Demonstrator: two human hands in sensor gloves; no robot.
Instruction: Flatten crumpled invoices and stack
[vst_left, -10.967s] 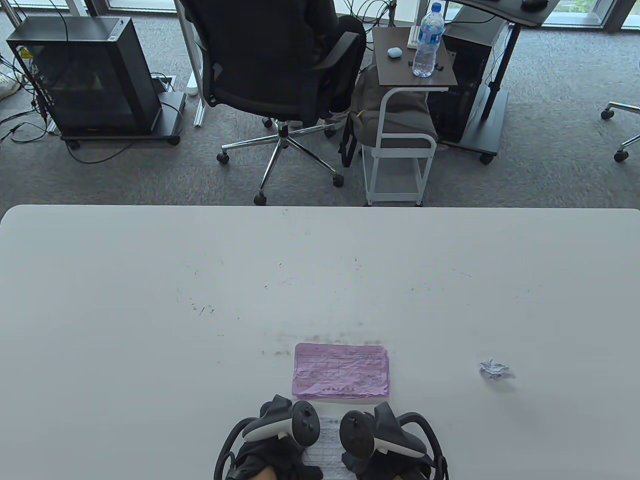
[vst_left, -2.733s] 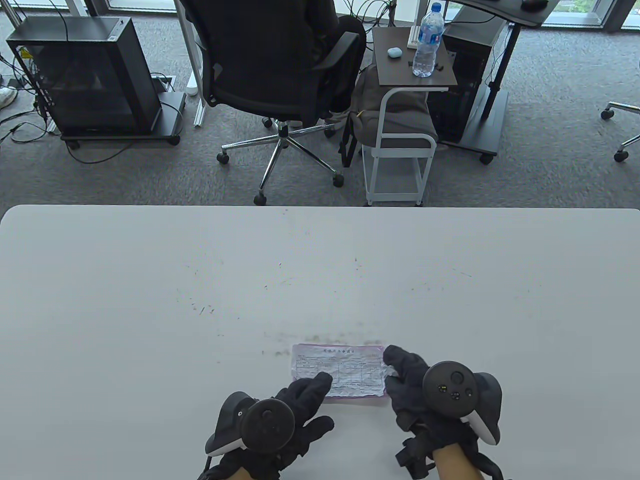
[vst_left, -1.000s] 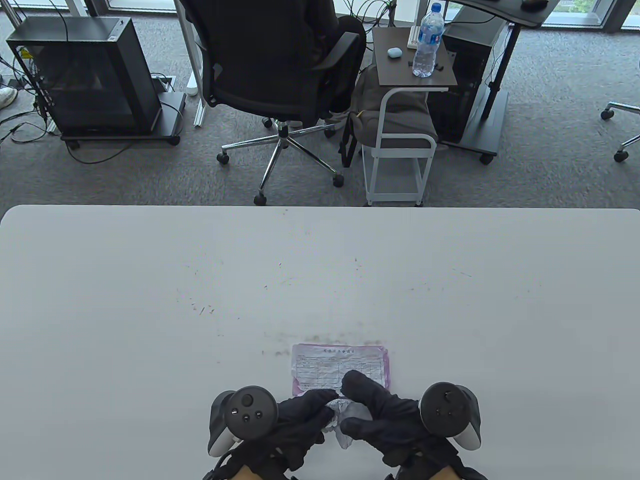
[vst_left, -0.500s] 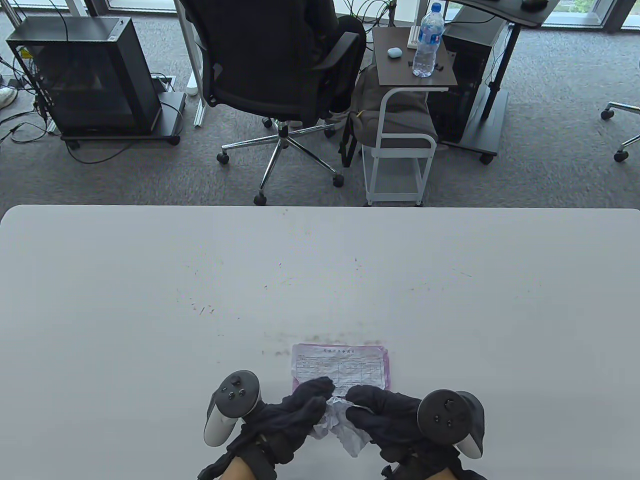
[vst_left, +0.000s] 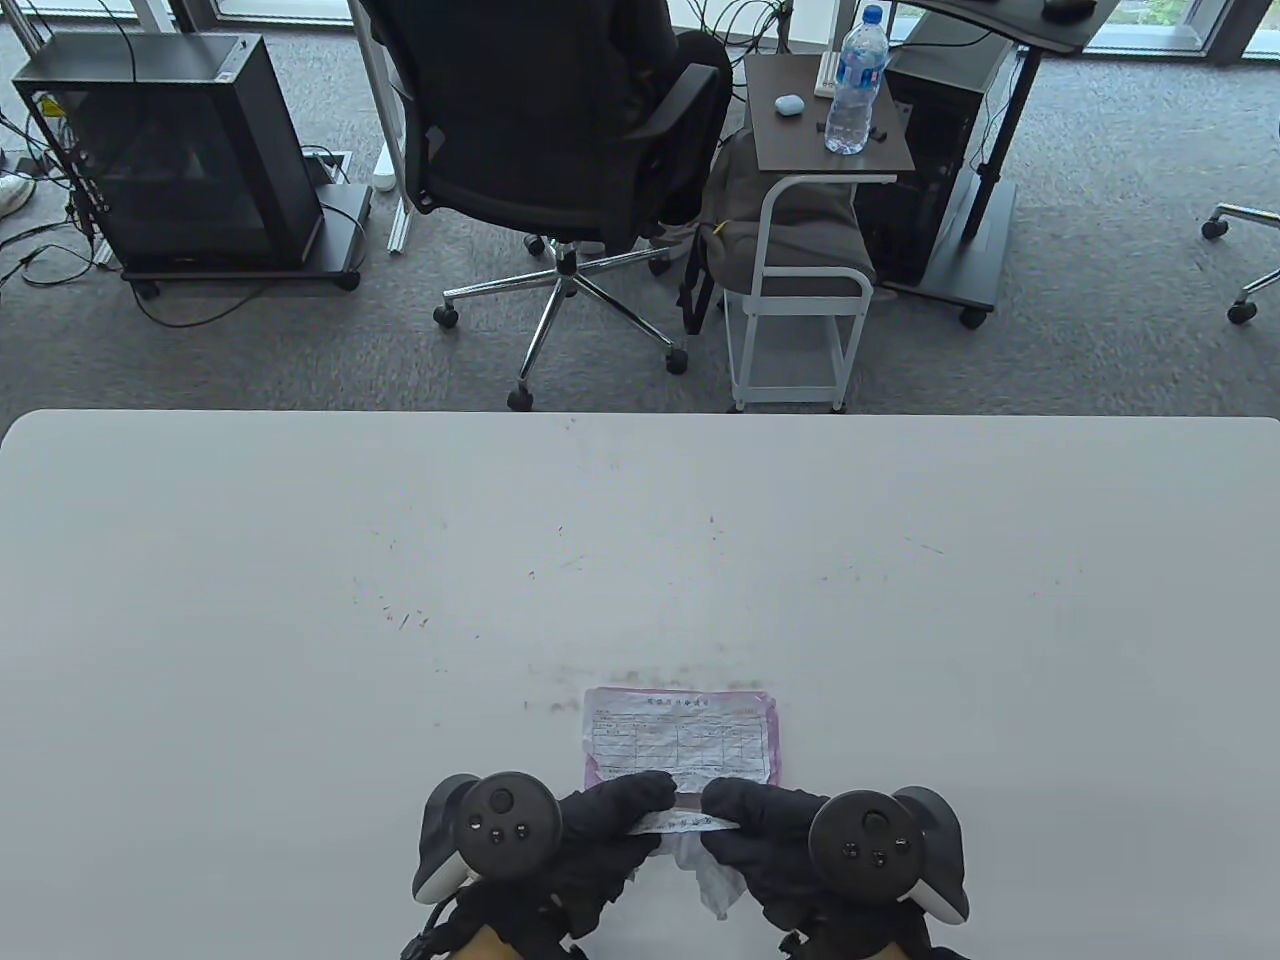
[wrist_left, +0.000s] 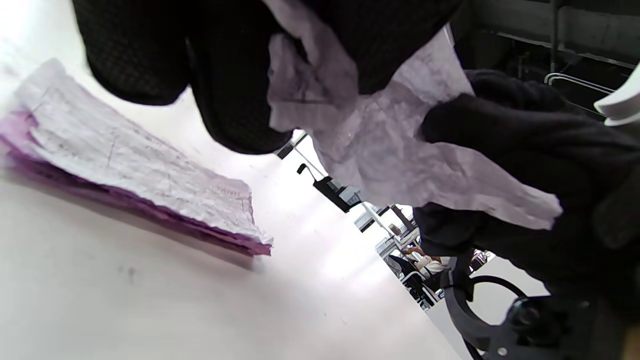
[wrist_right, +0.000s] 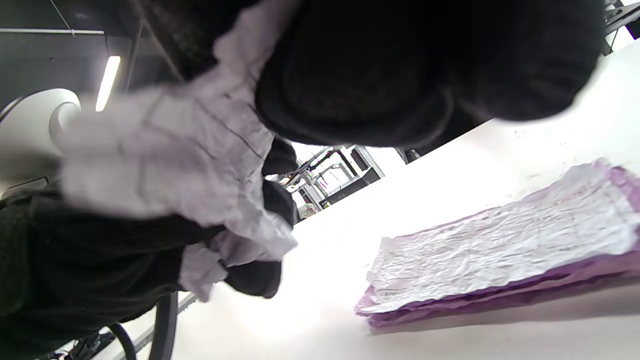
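A crumpled white invoice (vst_left: 690, 840) is held just above the table's front edge, partly unfolded, with its top edge stretched between both hands. My left hand (vst_left: 625, 810) pinches its left side and my right hand (vst_left: 735, 815) pinches its right side. The paper also shows in the left wrist view (wrist_left: 400, 155) and in the right wrist view (wrist_right: 185, 150). Just beyond the hands lies the stack of flattened invoices (vst_left: 680, 735), a white sheet on top of purple ones, also in the left wrist view (wrist_left: 125, 165) and the right wrist view (wrist_right: 500, 260).
The white table (vst_left: 300, 600) stretches wide to the left, right and far side of the stack. Beyond its far edge stand an office chair (vst_left: 560, 150), a small side table with a water bottle (vst_left: 855, 85), and a computer case (vst_left: 170, 150).
Both hands have pulled the crumpled invoice wider apart, and its top edge now runs as a flat strip between them. The hands moved slightly toward the stack.
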